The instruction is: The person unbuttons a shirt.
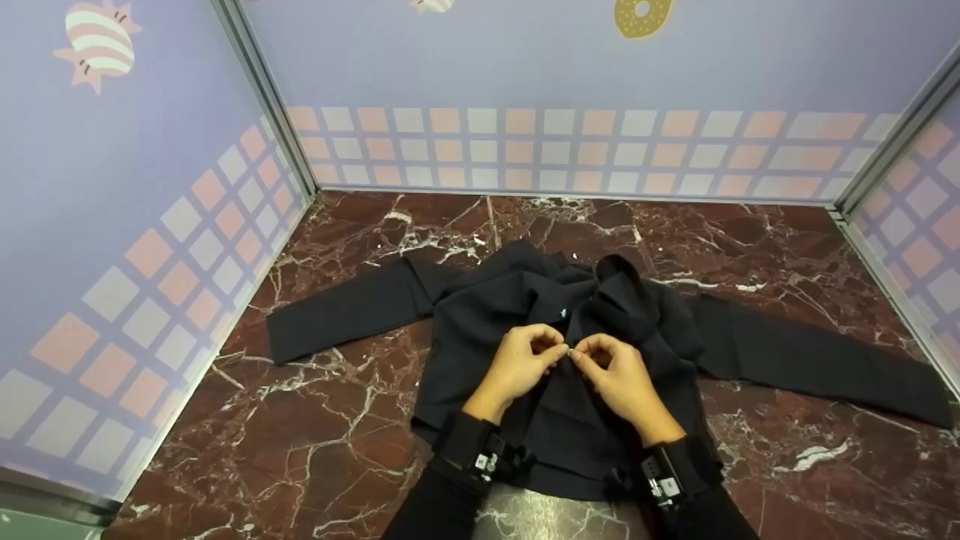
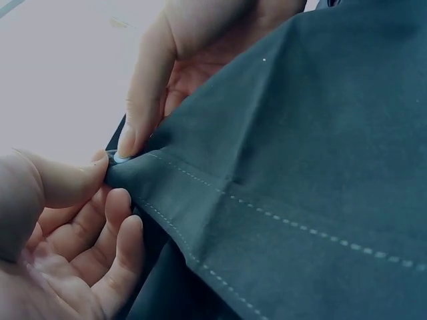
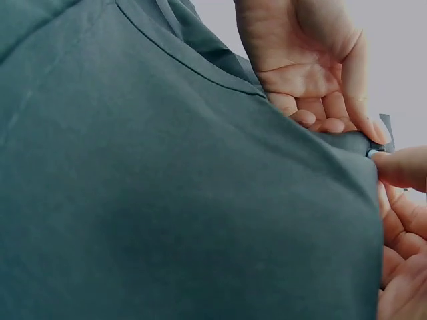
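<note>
A black long-sleeved shirt (image 1: 480,322) lies spread on the marble-patterned surface, its two sleeves stretched out to either side. Over the middle of its front, my left hand (image 1: 521,364) pinches the stitched edge of the cloth between thumb and fingers. My right hand (image 1: 619,379) pinches the same edge from the other side, the two thumb tips almost meeting. Close up in the left wrist view, the stitched black cloth (image 2: 267,167) is drawn up taut to the fingertips. What lies between the fingertips is mostly hidden by them. A small pale spot (image 1: 564,313) shows on the shirt just above the hands.
The left sleeve (image 1: 345,307) reaches toward the left wall, and the right sleeve (image 1: 825,364) runs out near the right wall. Lilac panels (image 1: 570,75) with pink and white squares enclose the back and sides of the marble surface (image 1: 315,435). Black straps circle both wrists.
</note>
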`<state>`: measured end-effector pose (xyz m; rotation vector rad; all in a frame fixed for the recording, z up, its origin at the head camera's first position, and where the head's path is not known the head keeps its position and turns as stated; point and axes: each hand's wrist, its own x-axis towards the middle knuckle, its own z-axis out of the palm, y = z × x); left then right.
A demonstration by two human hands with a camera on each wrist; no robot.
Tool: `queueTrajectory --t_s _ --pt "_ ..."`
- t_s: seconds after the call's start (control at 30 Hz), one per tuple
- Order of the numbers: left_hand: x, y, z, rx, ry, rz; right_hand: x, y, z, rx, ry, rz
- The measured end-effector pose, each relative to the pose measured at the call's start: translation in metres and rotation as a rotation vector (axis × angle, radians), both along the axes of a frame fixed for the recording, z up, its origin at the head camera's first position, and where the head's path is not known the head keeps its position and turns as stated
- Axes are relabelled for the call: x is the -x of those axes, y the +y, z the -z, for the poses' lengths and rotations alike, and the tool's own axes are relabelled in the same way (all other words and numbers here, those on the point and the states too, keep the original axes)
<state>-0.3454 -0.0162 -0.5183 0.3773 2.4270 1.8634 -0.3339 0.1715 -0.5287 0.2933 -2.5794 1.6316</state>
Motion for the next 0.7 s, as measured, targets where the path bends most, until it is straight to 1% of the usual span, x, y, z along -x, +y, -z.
queueTrajectory --t_s 0.13,0.3,0.47,0.7 --pt "-0.0004 -0.0003 -0.0006 -0.014 -0.013 0.007 0.0002 0.0 0.0002 0.02 0.011 0.001" --pt "-0.0004 0.0001 -0.0016 -0.054 -0.041 -0.007 -0.0007 0.0006 -0.0015 0.09 0.012 -0.003" --pt "-0.0003 -0.0006 -0.0018 -0.1 -0.028 -0.008 -0.0008 0.0013 -0.0025 0.147 -0.007 -0.009" --pt "0.0006 -0.0014 -0.0008 -0.119 0.003 0.03 -0.0001 0.0007 -0.0013 0.157 -0.034 -0.024"
